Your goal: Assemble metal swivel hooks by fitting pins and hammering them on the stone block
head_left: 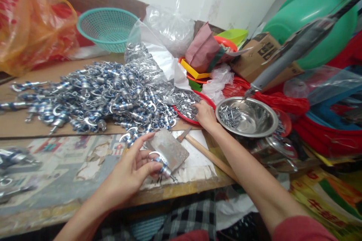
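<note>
My left hand (pixel 131 165) pinches a hook fitting (pixel 163 166), a small silver metal piece with blue bands, a curved hook and a thin end pointing down right. It is over the near edge of a flat grey metal block (pixel 169 147) on the bench. My right hand (pixel 206 115) reaches into a red plate (pixel 210 100) heaped with small silver metal pieces (pixel 185 105). Its fingers are curled down among the pieces, and what they hold is hidden. Beside the block, a hammer (pixel 209 155) lies with its wooden handle passing under my right forearm.
A large pile of similar blue-banded fittings (pixel 113 98) covers the bench's left and middle. A steel bowl (pixel 266 118) with pins (pixel 230 116) stands right of the plate. A grey rod-like tool (pixel 294 51) slants above it. Behind are a teal basket (pixel 109 26) and a cardboard box (pixel 256 56).
</note>
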Action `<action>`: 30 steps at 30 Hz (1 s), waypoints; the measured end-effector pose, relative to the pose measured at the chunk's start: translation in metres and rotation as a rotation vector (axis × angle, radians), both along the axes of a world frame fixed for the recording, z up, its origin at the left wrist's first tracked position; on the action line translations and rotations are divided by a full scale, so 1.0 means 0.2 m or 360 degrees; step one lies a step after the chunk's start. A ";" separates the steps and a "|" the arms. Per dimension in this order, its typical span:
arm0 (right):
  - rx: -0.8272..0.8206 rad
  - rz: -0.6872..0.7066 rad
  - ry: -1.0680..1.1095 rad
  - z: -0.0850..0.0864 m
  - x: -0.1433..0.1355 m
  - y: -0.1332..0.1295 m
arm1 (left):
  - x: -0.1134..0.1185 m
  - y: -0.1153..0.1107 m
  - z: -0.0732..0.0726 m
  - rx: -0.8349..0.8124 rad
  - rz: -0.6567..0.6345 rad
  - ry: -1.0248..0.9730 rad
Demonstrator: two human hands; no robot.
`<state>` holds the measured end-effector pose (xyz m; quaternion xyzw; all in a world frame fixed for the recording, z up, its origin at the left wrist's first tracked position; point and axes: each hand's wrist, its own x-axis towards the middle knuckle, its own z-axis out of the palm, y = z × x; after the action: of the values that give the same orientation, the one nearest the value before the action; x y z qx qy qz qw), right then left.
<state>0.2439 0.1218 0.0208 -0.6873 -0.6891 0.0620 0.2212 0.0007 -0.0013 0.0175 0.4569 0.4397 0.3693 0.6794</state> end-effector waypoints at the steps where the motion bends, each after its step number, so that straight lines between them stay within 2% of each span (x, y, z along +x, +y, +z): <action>1: -0.0014 0.0022 0.0054 0.02 -0.01 -0.03 | 0.00 0.00 -0.01 -0.0027 -0.0001 -0.0037; 4: -0.0183 0.0223 0.0269 0.09 -0.08 -0.19 | -0.01 0.02 -0.03 -0.0089 -0.0025 -0.0117; 5: -0.0280 0.0360 0.0372 0.11 -0.12 -0.25 | -0.01 0.02 -0.03 -0.0096 -0.0029 -0.0127; 8: -0.0504 0.0950 0.0636 0.16 -0.21 -0.42 | -0.01 0.03 -0.03 -0.0087 -0.0033 -0.0138; 10: -0.0476 0.1196 0.0573 0.16 -0.26 -0.48 | 0.00 0.03 -0.02 -0.0082 -0.0027 -0.0137; 12: -0.0406 0.1258 0.0486 0.14 -0.29 -0.50 | 0.00 0.03 -0.02 -0.0079 -0.0011 -0.0145; 19: -0.0381 0.1045 0.0466 0.11 -0.39 -0.50 | 0.01 0.02 -0.01 -0.0067 0.0025 -0.0185; 22: -0.0239 0.0961 0.0553 0.10 -0.39 -0.53 | 0.01 0.02 -0.02 -0.0063 0.0024 -0.0204; 25: 0.0075 0.0637 0.0760 0.07 -0.30 -0.56 | 0.01 0.03 -0.02 -0.0059 0.0024 -0.0166; 27: 0.0166 0.0339 0.0644 0.03 -0.18 -0.59 | 0.00 0.03 -0.02 -0.0061 0.0006 -0.0165; 28: 0.0125 0.0236 0.0493 0.00 -0.11 -0.60 | 0.00 0.03 -0.03 -0.0060 -0.0007 -0.0172; 30: -0.0106 0.0185 0.0167 -0.05 0.02 -0.63 | 0.00 0.03 -0.03 -0.0050 -0.0020 -0.0178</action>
<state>0.2474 -0.0035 0.0106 -0.6489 -0.7129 0.1336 0.2299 0.0007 0.0045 0.0115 0.4277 0.4039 0.3831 0.7122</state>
